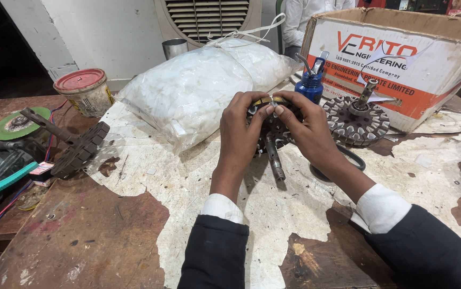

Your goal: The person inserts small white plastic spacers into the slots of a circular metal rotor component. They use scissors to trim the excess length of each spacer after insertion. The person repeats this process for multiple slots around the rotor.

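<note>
Your left hand [239,126] and right hand [308,126] grip the dark round slotted metal stator w/ steel shaft [274,140], fingers clamped on its rim from both sides. Stator is held just above the worn brown surface [80,235], beside the white plastic bag [198,88]. A 2nd, similar stator [356,120] sits near the cardboard box [401,59].

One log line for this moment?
left hand: holds motor core | right hand: holds same | shaft: points toward the person | second core: on table
</note>
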Available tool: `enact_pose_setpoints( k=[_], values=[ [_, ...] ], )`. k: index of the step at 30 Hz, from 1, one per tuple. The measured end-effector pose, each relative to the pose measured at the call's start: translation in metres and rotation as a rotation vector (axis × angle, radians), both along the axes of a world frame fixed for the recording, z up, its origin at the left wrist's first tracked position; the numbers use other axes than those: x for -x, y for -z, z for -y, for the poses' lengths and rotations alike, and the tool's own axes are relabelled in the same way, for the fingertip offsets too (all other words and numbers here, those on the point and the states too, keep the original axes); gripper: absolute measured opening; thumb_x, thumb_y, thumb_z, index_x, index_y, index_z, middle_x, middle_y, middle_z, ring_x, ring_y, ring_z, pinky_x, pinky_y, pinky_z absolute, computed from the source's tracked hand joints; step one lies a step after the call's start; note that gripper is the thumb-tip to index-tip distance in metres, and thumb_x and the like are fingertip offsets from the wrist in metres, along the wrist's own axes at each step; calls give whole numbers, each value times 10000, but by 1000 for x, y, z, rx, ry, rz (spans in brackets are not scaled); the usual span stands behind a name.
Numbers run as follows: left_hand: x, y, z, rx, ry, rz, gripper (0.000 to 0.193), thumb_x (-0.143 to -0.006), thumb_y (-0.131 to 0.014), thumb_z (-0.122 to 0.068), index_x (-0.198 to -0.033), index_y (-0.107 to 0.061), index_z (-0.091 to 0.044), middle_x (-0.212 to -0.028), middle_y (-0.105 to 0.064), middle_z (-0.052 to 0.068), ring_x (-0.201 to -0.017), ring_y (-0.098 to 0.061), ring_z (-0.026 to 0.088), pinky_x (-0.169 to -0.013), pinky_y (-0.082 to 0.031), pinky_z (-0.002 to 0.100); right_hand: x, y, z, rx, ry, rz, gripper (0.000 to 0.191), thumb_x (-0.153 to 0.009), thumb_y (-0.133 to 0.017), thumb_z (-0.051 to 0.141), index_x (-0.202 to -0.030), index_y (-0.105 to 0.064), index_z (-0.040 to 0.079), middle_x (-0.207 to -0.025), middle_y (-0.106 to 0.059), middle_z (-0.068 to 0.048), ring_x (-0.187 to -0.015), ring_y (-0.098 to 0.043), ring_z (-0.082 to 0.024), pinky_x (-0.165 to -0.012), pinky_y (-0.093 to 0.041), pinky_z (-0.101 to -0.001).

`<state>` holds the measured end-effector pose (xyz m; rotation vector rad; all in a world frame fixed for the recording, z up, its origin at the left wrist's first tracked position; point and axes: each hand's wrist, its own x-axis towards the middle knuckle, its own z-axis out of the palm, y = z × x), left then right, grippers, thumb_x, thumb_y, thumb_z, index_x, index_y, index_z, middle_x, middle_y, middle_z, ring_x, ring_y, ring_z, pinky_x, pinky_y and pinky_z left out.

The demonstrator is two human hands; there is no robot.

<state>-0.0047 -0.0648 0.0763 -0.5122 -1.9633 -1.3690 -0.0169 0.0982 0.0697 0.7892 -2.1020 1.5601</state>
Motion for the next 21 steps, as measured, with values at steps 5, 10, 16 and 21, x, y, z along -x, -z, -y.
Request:
enact_pose_setpoints(
  k=[5,10,16,21],
  values=[
    [0,2,-2,-16,7,28,220,-909,-732,-146,-1107,-733,-50,-985,-716,84,-886,-739,202,-760,-567,348,2,4,-1,38,-21,17,322,-1032,-627,208,-1273,-653,-3,-1047,-715,-21,-924,-629,-46,-805,-530,-234],
    [5,5,-11,2,-13,36,220,-910,-734,-153,-1110,-735,-62,-982,-715,72,-875,-735,196,-749,-571,347,10,10,-8,27,19,24,314,-1034,-629,211,-1260,-664,-3,-1041,-724,-22,-922,-630,-46,-807,-527,-234],
    [11,12,-12,54,-31,-54,248,-887,-763,-181,-1107,-723,-74,-1000,-709,82,-906,-727,224,-789,-566,376,22,19,-12,68,-153,20,334,-1074,-573,182,-1347,-604,-9,-1177,-674,-50,-1062,-609,-73,-914,-517,-245],
    [17,18,-12,168,-143,-161,312,-833,-795,-246,-1104,-724,-109,-1016,-713,65,-966,-677,256,-847,-515,402,26,22,-14,9,-187,-12,368,-1091,-480,164,-1413,-532,-8,-1309,-634,-84,-1194,-598,-120,-1016,-504,-274]
  ],
)
